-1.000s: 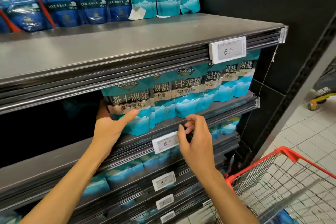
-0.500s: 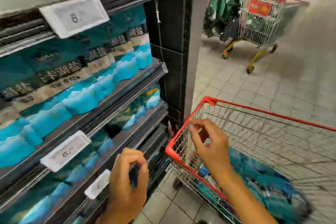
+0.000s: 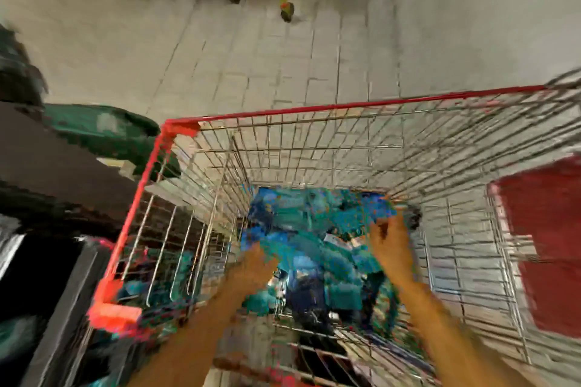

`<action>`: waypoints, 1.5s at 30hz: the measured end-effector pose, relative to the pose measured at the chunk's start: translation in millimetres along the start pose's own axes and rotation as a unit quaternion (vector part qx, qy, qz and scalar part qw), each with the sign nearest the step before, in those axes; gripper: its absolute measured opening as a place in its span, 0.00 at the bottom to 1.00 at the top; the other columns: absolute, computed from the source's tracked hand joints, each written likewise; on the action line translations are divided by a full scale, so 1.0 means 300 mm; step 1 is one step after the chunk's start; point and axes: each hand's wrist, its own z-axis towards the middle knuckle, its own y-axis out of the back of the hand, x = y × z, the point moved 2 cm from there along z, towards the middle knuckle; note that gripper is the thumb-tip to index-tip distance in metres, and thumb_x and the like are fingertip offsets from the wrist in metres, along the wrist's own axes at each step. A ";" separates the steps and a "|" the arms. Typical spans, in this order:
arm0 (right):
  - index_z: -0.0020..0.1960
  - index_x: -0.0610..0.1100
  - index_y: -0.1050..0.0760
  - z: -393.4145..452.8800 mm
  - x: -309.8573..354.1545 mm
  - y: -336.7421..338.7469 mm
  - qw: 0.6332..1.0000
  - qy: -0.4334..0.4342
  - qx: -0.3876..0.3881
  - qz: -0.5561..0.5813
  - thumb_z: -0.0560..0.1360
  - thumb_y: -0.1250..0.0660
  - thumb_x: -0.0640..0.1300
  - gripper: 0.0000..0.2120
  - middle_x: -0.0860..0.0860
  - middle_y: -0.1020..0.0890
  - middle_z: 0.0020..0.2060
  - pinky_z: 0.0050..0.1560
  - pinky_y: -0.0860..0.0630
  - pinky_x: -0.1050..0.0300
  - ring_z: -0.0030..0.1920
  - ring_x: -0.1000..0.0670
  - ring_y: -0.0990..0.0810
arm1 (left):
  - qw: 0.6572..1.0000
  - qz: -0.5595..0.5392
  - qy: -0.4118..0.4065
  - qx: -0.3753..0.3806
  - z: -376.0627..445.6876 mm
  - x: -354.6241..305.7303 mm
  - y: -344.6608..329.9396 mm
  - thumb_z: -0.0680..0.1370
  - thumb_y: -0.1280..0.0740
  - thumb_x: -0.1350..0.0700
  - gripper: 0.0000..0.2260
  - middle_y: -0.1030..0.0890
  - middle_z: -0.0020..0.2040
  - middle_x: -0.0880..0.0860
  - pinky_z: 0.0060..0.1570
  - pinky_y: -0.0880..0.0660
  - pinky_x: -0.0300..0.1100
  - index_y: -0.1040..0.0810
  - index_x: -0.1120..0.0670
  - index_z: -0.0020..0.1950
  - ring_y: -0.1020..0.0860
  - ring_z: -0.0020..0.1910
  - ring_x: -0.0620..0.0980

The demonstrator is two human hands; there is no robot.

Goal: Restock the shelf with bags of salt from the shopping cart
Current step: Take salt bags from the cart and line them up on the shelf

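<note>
Both hands: reaching down into the shopping cart [image 3: 176, 148], forearms entering over its near end.
Salt bags [image 3: 314, 229]: a loose blue and teal heap on the cart floor, below and ahead of the hands; blur keeps me from counting them or separating one bag from another.
Left hand [image 3: 254, 264]: low at the near-left edge of the heap, fingers lost in blur against the bags; I cannot tell whether it is spread, curled, or already holding one.
Right hand [image 3: 391, 242]: further forward, at the right side of the heap, fingers pointing away toward its far-right corner; grip likewise unreadable.
Nearer hand: the right looks deeper in and closer to the top of the pile, the left closer to the near bags.
Long axis: the heap runs roughly from near to far along the cart; single bags are too smeared to give an axis.
Shelf [image 3: 47, 173]: dark unit to the left of the cart, just beside its red rim.
Likely step: picking up bags, by my judgement, then carrying them leftward.
</note>
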 end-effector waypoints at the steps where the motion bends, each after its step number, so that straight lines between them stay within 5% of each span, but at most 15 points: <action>1: 0.48 0.42 0.25 0.020 -0.071 -0.030 0.999 -0.032 0.024 -0.033 0.78 0.33 0.42 0.03 0.36 0.19 0.44 0.44 0.25 0.43 0.45 0.36 0.19 | 0.999 0.015 0.029 0.007 0.044 0.015 -0.036 0.82 0.40 0.54 0.08 0.22 0.57 0.58 0.53 0.27 0.42 0.23 0.54 0.55 0.23 0.56 0.54; 2: 0.54 0.40 0.25 0.038 -0.151 -0.065 0.993 -0.069 0.049 -0.085 0.78 0.34 0.45 0.10 0.36 0.19 0.49 0.46 0.25 0.45 0.49 0.36 0.19 | 0.998 0.022 0.057 0.018 0.095 0.037 -0.085 0.81 0.37 0.52 0.07 0.22 0.58 0.58 0.53 0.27 0.40 0.23 0.54 0.54 0.23 0.57 0.54; 5: 0.63 0.36 0.31 0.086 -0.350 -0.170 0.966 -0.076 0.147 -0.200 0.80 0.37 0.52 0.21 0.37 0.25 0.58 0.46 0.27 0.50 0.52 0.38 0.23 | 0.989 0.025 0.145 0.031 0.242 0.141 -0.226 0.77 0.31 0.49 0.28 0.27 0.66 0.63 0.62 0.28 0.48 0.33 0.64 0.69 0.27 0.64 0.61; 8: 0.72 0.35 0.40 0.169 -0.469 -0.240 0.925 -0.078 0.216 -0.304 0.80 0.42 0.60 0.33 0.37 0.34 0.70 0.59 0.26 0.43 0.64 0.37 0.27 | 0.981 0.044 0.184 0.051 0.351 0.244 -0.309 0.71 0.25 0.45 0.28 0.21 0.58 0.65 0.57 0.24 0.54 0.23 0.67 0.60 0.22 0.58 0.62; 11: 0.79 0.37 0.52 0.269 -0.530 -0.283 0.899 -0.131 0.236 -0.345 0.77 0.42 0.68 0.46 0.39 0.45 0.78 0.72 0.38 0.40 0.76 0.37 0.41 | 0.969 0.058 0.238 0.035 0.414 0.317 -0.361 0.70 0.25 0.46 0.29 0.21 0.59 0.64 0.57 0.23 0.55 0.24 0.67 0.61 0.22 0.58 0.63; 14: 0.78 0.38 0.45 0.335 -0.555 -0.318 0.905 -0.128 0.226 -0.337 0.72 0.34 0.69 0.49 0.38 0.36 0.75 0.71 0.35 0.40 0.74 0.37 0.37 | 0.951 0.136 0.276 -0.038 0.436 0.346 -0.387 0.73 0.28 0.48 0.29 0.25 0.64 0.65 0.62 0.27 0.54 0.29 0.64 0.67 0.27 0.64 0.65; 17: 0.74 0.37 0.37 0.364 -0.564 -0.336 0.928 -0.185 0.229 -0.228 0.68 0.25 0.63 0.46 0.40 0.26 0.61 0.63 0.26 0.43 0.66 0.38 0.26 | 0.952 0.058 0.290 -0.074 0.434 0.350 -0.419 0.62 0.20 0.43 0.44 0.27 0.65 0.65 0.63 0.29 0.58 0.33 0.62 0.70 0.28 0.63 0.67; 21: 0.73 0.39 0.33 0.351 -0.557 -0.359 0.944 -0.209 0.206 -0.153 0.67 0.22 0.54 0.40 0.40 0.26 0.66 0.61 0.25 0.46 0.64 0.41 0.26 | 0.942 0.040 0.322 -0.091 0.417 0.338 -0.425 0.58 0.18 0.41 0.46 0.24 0.61 0.67 0.55 0.23 0.57 0.31 0.64 0.66 0.23 0.57 0.66; 24: 0.57 0.44 0.24 0.319 -0.548 -0.358 0.959 -0.193 0.189 -0.089 0.66 0.20 0.47 0.22 0.45 0.18 0.51 0.43 0.24 0.54 0.52 0.42 0.19 | 0.947 0.075 0.300 -0.083 0.407 0.331 -0.423 0.62 0.22 0.36 0.42 0.21 0.59 0.64 0.57 0.25 0.54 0.28 0.59 0.67 0.22 0.57 0.63; 26: 0.53 0.47 0.23 0.285 -0.548 -0.329 0.961 -0.206 0.186 -0.018 0.67 0.21 0.42 0.17 0.50 0.17 0.48 0.39 0.26 0.58 0.48 0.46 0.18 | 0.949 0.076 0.295 -0.078 0.393 0.327 -0.436 0.64 0.23 0.36 0.37 0.20 0.57 0.63 0.58 0.26 0.54 0.26 0.59 0.63 0.22 0.57 0.63; 32: 0.53 0.44 0.20 0.180 -0.551 -0.137 0.926 -0.303 0.138 0.181 0.65 0.21 0.36 0.19 0.47 0.13 0.44 0.45 0.17 0.44 0.45 0.42 0.14 | 0.979 0.041 0.198 -0.035 0.385 0.300 -0.431 0.75 0.30 0.47 0.17 0.21 0.58 0.60 0.54 0.26 0.50 0.23 0.56 0.57 0.23 0.58 0.61; 34: 0.53 0.44 0.20 0.149 -0.531 -0.076 0.916 -0.320 0.144 0.193 0.64 0.20 0.38 0.19 0.46 0.13 0.44 0.46 0.18 0.38 0.45 0.40 0.14 | 0.984 0.026 0.175 -0.006 0.382 0.287 -0.393 0.72 0.29 0.44 0.12 0.18 0.50 0.55 0.50 0.23 0.48 0.21 0.50 0.49 0.21 0.49 0.58; 41: 0.55 0.48 0.25 0.004 -0.290 0.045 0.913 -0.274 0.172 0.247 0.58 0.19 0.46 0.28 0.43 0.14 0.50 0.47 0.17 0.41 0.46 0.42 0.14 | 0.989 -0.131 0.063 -0.010 0.268 0.154 -0.192 0.67 0.22 0.46 0.11 0.22 0.33 0.39 0.29 0.28 0.36 0.23 0.46 0.37 0.23 0.35 0.42; 45: 0.67 0.44 0.31 -0.107 -0.059 0.080 0.912 -0.234 0.191 0.279 0.62 0.19 0.49 0.38 0.41 0.22 0.63 0.61 0.23 0.37 0.60 0.39 0.21 | 0.963 -0.263 -0.003 -0.065 0.086 0.055 -0.014 0.67 0.20 0.52 0.11 0.17 0.38 0.43 0.32 0.26 0.31 0.20 0.49 0.43 0.19 0.38 0.41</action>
